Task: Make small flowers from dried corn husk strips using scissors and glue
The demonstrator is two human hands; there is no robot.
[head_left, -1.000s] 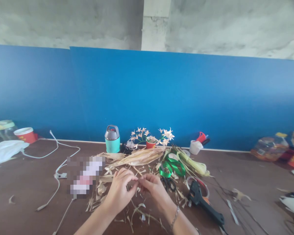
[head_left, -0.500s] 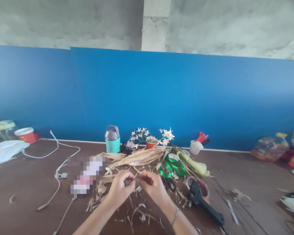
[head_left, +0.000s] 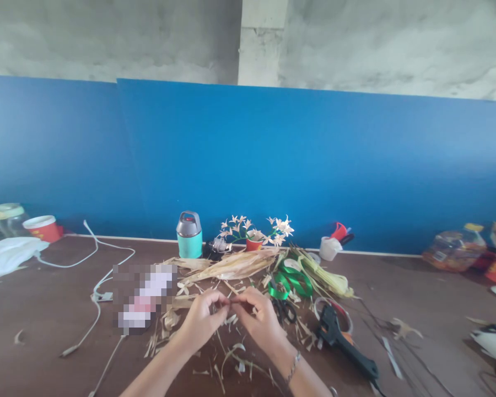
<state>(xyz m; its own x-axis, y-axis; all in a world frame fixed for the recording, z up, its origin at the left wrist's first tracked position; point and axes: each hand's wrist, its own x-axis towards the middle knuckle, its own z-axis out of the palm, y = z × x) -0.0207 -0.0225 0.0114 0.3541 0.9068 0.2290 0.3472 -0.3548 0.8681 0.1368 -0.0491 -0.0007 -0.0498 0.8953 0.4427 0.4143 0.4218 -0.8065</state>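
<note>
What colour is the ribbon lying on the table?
The ribbon is bright green; the head view shows it.

Left hand (head_left: 202, 322) and right hand (head_left: 261, 326): fingertips closer together than half second ago.

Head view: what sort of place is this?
Probably a craft workspace: a black glue gun, green ribbon and pale husk-like strips lie on a brown tabletop.
</note>
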